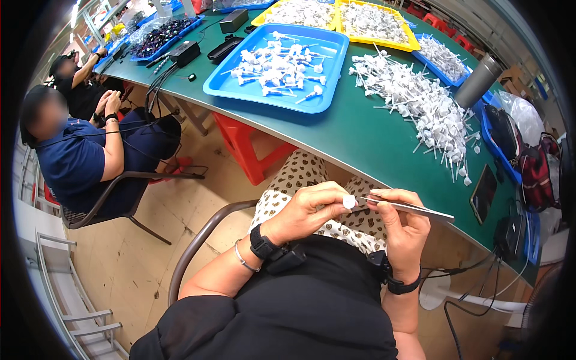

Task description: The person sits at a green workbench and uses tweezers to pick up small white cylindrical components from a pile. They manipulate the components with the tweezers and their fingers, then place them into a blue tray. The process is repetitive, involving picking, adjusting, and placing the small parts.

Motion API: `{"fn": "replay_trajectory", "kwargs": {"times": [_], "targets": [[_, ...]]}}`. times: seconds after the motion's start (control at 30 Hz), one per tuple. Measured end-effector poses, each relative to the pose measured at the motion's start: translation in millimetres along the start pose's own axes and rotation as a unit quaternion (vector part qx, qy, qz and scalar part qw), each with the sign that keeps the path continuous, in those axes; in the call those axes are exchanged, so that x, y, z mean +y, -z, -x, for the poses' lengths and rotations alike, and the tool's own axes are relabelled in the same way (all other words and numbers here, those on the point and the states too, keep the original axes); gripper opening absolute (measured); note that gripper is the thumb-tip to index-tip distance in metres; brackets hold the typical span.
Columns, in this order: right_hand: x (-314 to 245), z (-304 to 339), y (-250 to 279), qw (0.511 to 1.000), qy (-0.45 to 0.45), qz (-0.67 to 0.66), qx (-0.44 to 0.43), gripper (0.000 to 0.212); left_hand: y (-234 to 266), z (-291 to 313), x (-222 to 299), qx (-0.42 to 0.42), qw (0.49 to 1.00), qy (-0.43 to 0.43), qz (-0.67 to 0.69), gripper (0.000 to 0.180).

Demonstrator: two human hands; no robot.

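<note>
Over my lap, my left hand (pixel 312 210) pinches a small white plastic part with a round cap (pixel 349 202) between thumb and fingertips. Close beside it, my right hand (pixel 403 225) is closed around a slim, flat metal tool (pixel 435 213). The tool's narrow tip points at the white part; I cannot tell whether they touch. Ahead on the green table, a blue tray (pixel 219 84) carries several white parts with round heads and thin stems. To its right lies a large loose pile of similar white parts (pixel 420 105).
Two yellow trays (pixel 414 45) of white parts stand at the back. A grey metal bottle (pixel 480 81) and a phone (pixel 483 192) are at the right. Black cables hang by the table edge. A seated person (pixel 78 150) works at the left, near a red stool (pixel 246 150).
</note>
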State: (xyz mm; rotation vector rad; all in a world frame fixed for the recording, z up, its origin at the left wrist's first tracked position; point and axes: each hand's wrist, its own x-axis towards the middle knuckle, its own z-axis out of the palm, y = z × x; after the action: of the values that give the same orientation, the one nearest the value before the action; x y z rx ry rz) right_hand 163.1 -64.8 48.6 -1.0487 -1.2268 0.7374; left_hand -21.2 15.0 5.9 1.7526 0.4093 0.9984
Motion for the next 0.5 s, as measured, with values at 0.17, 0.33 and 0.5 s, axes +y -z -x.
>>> {"fn": "replay_trajectory", "kwargs": {"times": [0.17, 0.33, 0.5], "targets": [[2, -1, -2, 0.996, -0.038, -0.08, 0.01, 0.017, 1, 5, 7, 0.029, 0.946, 0.228, 0.226, 0.017], [4, -1, -2, 0.996, -0.05, -0.072, 0.008, 0.017, 6, 0, 9, 0.057, 0.911, 0.295, 0.282, 0.019], [3, -3, 1, 0.997, -0.045, -0.062, 0.031, 0.016, 5, -5, -5, 0.066, 0.886, 0.339, 0.308, 0.023]]}}
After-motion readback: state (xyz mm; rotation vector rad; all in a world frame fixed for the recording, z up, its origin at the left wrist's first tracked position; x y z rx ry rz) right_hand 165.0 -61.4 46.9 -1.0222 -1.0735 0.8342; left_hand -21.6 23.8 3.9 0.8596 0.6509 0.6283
